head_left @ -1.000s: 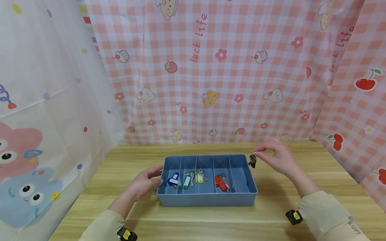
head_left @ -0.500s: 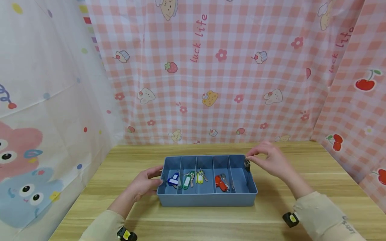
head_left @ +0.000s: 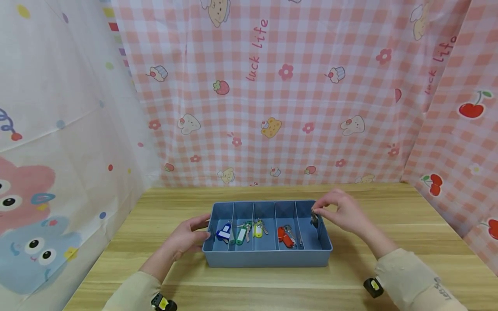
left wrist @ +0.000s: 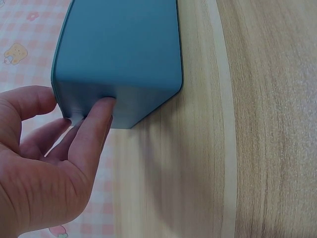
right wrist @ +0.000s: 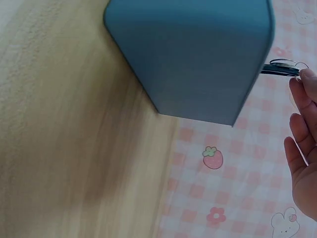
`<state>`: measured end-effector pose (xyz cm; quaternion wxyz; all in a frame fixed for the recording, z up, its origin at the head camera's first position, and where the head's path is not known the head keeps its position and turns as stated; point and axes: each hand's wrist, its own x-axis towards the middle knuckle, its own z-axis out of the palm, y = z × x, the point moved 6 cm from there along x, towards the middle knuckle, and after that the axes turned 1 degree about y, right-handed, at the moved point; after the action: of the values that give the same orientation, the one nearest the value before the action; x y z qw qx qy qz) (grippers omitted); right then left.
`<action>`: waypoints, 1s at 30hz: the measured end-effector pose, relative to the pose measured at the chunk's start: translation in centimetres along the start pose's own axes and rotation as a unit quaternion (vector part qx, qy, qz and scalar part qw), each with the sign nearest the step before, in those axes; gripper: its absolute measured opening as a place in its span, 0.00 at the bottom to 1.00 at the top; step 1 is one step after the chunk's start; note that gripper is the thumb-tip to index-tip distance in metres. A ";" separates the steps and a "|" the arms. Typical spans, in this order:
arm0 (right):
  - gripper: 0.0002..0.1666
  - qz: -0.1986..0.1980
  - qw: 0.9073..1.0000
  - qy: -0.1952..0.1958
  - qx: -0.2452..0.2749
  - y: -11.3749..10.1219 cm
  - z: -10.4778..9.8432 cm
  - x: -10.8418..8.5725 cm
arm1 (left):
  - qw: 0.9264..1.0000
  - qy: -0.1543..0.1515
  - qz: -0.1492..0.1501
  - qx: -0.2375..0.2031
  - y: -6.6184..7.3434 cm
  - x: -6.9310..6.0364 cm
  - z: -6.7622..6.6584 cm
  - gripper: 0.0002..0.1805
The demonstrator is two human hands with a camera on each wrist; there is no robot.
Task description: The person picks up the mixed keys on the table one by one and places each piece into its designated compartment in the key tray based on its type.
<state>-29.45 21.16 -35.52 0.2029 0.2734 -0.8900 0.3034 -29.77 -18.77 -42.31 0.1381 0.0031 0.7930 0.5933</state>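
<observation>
A blue-grey divided tray [head_left: 268, 258] stands on the table. My left hand [head_left: 186, 238] rests against its left end; in the left wrist view its thumb and fingers touch the end wall. Above the rightmost compartment, my right hand [head_left: 342, 212] pinches a key ring with a dark tag [head_left: 314, 219], which hangs just inside the rim. Keys with blue tags [head_left: 224, 232], green tags [head_left: 242, 236], a yellow tag [head_left: 258, 228] and red tags [head_left: 286, 238] lie in other compartments. In the right wrist view the tray wall partly hides the dark tag.
The tray stands on a wood-grain table [head_left: 249, 287]. Behind the table hangs a pink checked cloth [head_left: 288, 103], with a white patterned cloth [head_left: 78, 108] at the left. Thin dividers part the tray's compartments.
My right hand has moved left and down, bringing the dark-tagged key ring from outside the tray's right end to above the rightmost compartment. My left hand stays put.
</observation>
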 end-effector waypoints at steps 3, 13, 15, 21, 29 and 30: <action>0.07 0.005 1.000 -0.010 0.000 0.1 0.4 -0.1 | 1.000 0.000 0.001 -0.001 0.0 0.0 0.0 0.35; 0.06 0.015 0.999 -0.028 -0.017 0.7 1.4 -0.3 | 1.000 0.006 -0.002 0.002 0.0 -0.1 -0.1 0.34; 0.06 0.013 0.999 -0.031 -0.017 0.8 1.5 -0.3 | 1.000 0.006 -0.002 0.000 0.0 -0.1 -0.1 0.34; 0.05 0.008 0.999 -0.042 -0.023 1.0 1.8 -0.3 | 1.000 0.014 -0.007 -0.003 -0.1 0.0 -0.2 0.34; 0.04 0.002 0.998 -0.050 -0.039 1.3 2.3 -0.3 | 1.000 0.012 -0.007 -0.001 -0.1 0.0 -0.2 0.34; 0.04 0.001 0.998 -0.048 -0.041 1.3 2.3 -0.3 | 1.000 0.010 -0.005 -0.001 -0.1 0.0 -0.2 0.34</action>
<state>-30.44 20.62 -37.98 0.1701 0.2784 -0.9106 0.2536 -29.79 -18.96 -42.37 0.1330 -0.0068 0.7935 0.5938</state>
